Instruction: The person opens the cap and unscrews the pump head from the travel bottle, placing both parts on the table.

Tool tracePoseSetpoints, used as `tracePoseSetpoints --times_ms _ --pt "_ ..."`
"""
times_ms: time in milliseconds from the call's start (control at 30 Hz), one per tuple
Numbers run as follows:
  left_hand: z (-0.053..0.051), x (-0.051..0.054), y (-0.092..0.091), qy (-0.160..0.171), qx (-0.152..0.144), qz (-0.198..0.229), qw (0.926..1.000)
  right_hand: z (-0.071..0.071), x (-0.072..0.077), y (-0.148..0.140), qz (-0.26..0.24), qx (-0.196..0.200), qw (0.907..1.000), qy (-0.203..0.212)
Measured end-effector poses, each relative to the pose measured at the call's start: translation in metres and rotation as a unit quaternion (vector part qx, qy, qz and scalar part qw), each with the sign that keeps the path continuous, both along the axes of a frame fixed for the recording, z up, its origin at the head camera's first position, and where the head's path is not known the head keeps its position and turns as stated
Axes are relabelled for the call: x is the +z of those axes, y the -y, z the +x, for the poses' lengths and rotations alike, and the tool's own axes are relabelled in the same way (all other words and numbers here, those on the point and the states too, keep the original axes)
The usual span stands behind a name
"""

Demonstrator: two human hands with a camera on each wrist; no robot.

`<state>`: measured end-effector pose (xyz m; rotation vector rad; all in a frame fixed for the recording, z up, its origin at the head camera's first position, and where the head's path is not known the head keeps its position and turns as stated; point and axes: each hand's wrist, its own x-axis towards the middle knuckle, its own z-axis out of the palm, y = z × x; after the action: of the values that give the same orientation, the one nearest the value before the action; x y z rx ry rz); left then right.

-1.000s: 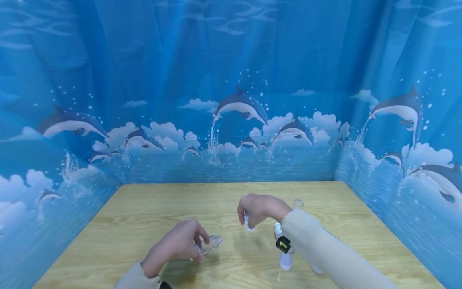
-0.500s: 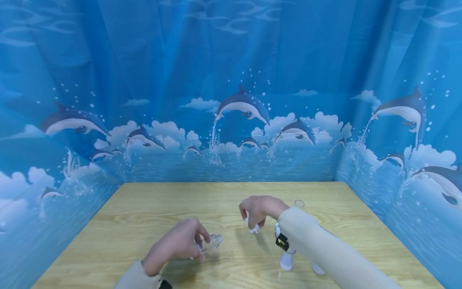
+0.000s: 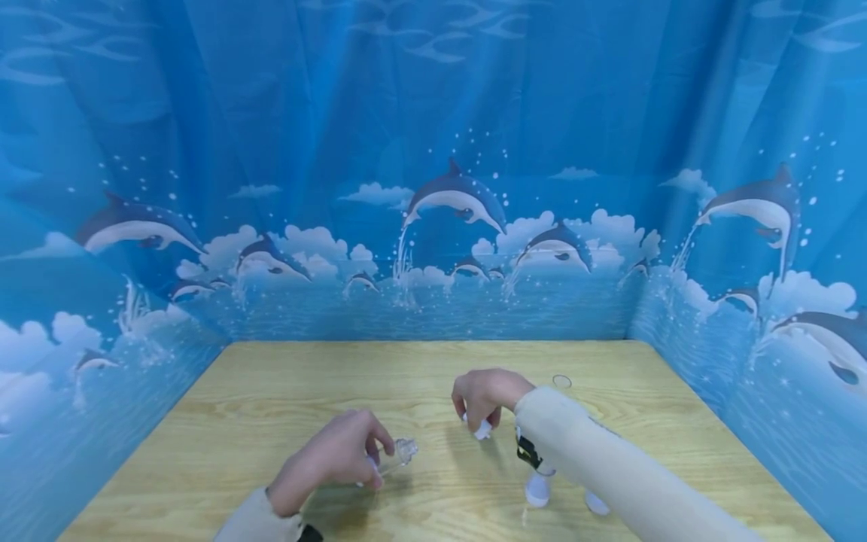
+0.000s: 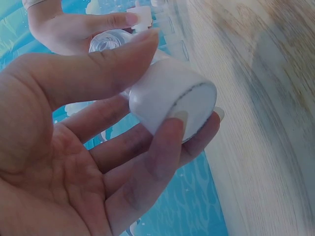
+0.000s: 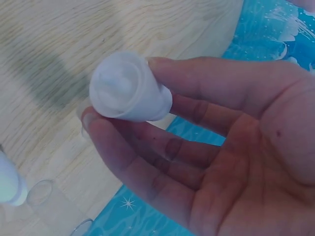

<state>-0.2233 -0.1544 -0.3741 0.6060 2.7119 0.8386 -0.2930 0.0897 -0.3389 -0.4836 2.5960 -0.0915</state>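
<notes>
My left hand [image 3: 339, 452] grips a small bottle at the left front of the table. It has a clear threaded neck [image 3: 405, 450], and its white base end [image 4: 165, 93] faces the left wrist camera, with thumb and fingers round it. Over the table to the right, my right hand [image 3: 489, 395] pinches a small white cap-like piece [image 5: 120, 88]. Its wide hollow end is turned to the right wrist camera, and a narrower part lies behind, partly covered by fingers. The two held things are apart.
Near the right forearm stand a white bottle [image 3: 537, 489] and another white item [image 3: 597, 503], partly hidden by the sleeve. A clear round rim [image 3: 562, 381] shows farther back. Beside a white bottle [image 5: 9, 181] lies a clear cylinder [image 5: 56, 206]. A blue dolphin curtain [image 3: 433, 188] encloses the table.
My right hand has shifted slightly right and toward me, tilting the white piece as it goes. The left hand and its bottle have stayed put.
</notes>
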Motion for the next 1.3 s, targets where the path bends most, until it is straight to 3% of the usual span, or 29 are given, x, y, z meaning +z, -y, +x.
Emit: tracePoseSetpoints --times_ms 300,767,1300 --pt "-0.001 0.000 0.000 0.005 0.003 -0.001 1.0000 0.000 -0.003 0.004 -0.015 -0.019 0.9997 0.004" --pt "0.001 0.000 -0.001 -0.007 0.008 0.000 0.9999 -0.003 -0.009 0.018 0.029 -0.067 0.9973 -0.007" --pt "0.001 0.001 0.000 -0.014 0.003 0.004 0.9999 0.005 -0.018 0.029 0.034 -0.113 0.9925 -0.032"
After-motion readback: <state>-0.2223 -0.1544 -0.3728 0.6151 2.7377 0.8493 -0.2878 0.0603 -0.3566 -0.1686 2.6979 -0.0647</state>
